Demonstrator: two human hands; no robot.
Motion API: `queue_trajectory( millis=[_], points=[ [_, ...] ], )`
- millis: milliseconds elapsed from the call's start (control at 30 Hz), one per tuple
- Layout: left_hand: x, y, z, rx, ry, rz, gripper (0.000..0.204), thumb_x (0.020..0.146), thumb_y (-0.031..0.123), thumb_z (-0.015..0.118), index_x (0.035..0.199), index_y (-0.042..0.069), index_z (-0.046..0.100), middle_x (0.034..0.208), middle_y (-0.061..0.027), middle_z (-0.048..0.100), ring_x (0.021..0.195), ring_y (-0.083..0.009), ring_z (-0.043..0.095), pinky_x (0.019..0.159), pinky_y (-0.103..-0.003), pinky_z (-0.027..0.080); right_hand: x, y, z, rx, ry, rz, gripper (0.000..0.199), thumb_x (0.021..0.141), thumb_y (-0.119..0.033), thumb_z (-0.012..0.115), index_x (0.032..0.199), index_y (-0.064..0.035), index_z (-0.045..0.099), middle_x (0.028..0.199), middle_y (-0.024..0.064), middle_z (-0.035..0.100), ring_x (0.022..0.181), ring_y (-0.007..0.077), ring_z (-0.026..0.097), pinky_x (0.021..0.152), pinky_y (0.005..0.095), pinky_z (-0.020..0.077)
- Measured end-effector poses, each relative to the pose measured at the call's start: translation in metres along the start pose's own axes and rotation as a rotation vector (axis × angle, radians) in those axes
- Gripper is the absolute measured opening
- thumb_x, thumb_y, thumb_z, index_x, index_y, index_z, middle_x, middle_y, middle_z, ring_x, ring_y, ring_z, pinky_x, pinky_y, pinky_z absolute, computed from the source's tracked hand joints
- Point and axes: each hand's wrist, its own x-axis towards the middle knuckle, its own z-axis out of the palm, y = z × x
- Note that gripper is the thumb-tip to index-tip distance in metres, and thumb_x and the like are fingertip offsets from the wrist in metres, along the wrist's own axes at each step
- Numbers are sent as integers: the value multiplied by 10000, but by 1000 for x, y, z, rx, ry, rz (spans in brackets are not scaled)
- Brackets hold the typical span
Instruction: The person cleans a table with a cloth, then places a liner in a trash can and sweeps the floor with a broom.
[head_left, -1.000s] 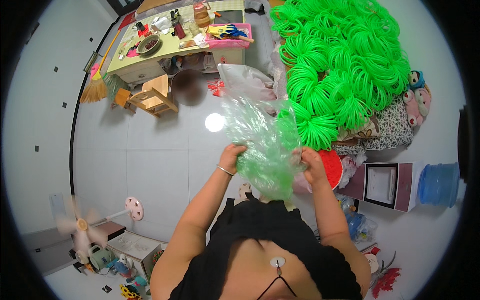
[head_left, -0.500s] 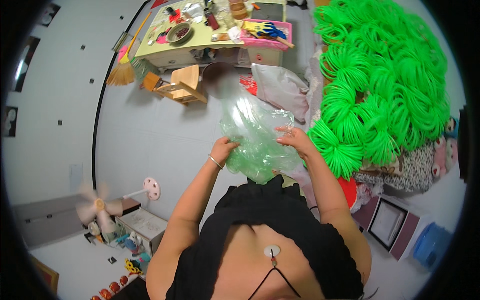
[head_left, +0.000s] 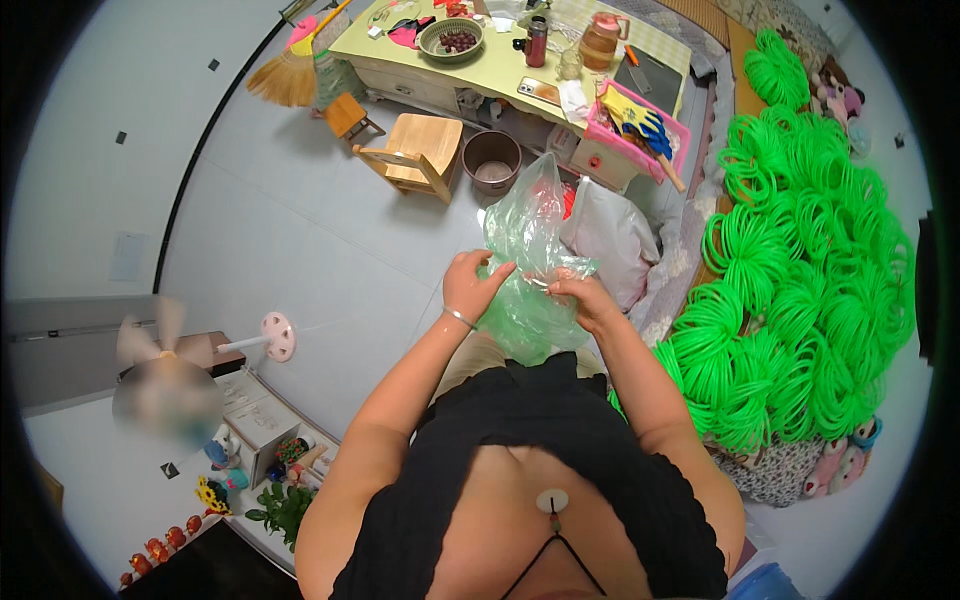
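A large crumpled, see-through greenish plastic bag [head_left: 528, 310] hangs in front of my lap, its upper part standing up away from me. My left hand [head_left: 475, 285], with a bangle at the wrist, grips the bag's left side, thumb stretched across the film. On the other side my right hand [head_left: 580, 300] pinches the bag's edge between thumb and fingers. Just beyond it on the floor sits a filled whitish bag [head_left: 610, 235] with something red beside it. Many bright green coils of thin tubing [head_left: 790, 280] are heaped to my right.
Ahead stands a table [head_left: 400, 75] with a bowl of dark fruit [head_left: 452, 42], a bottle [head_left: 536, 42], a jug [head_left: 602, 42] and a pink basket [head_left: 640, 140] with gloves. A wooden chair [head_left: 420, 150], small stool [head_left: 350, 117] and brown bin [head_left: 492, 160] stand before it. A fan [head_left: 165, 350] is at left.
My view has turned, so the table and coils appear shifted. My hands have come closer together on the bag, and its top now stands more upright. The bin is plainly visible.
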Motion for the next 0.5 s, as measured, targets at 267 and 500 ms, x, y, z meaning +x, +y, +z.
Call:
queue_trajectory(
  millis=[267,500],
  points=[
    [153,-116,14,-1018,-283,-637,210,702,158,669,788,-20,598,736,-71,622,653,-163,564,627,-270,449,85,-69,-2,269,16,42,209,752,-170,589,882,-10,550,1086,228,552,1008,279,541,877,391,410],
    [237,-85,63,-894,-416,-512,449,729,117,643,1133,-30,516,974,-86,594,819,-115,554,729,-234,438,169,-89,-20,271,-227,204,295,742,-115,570,986,48,542,971,240,592,927,310,581,869,404,424]
  ],
)
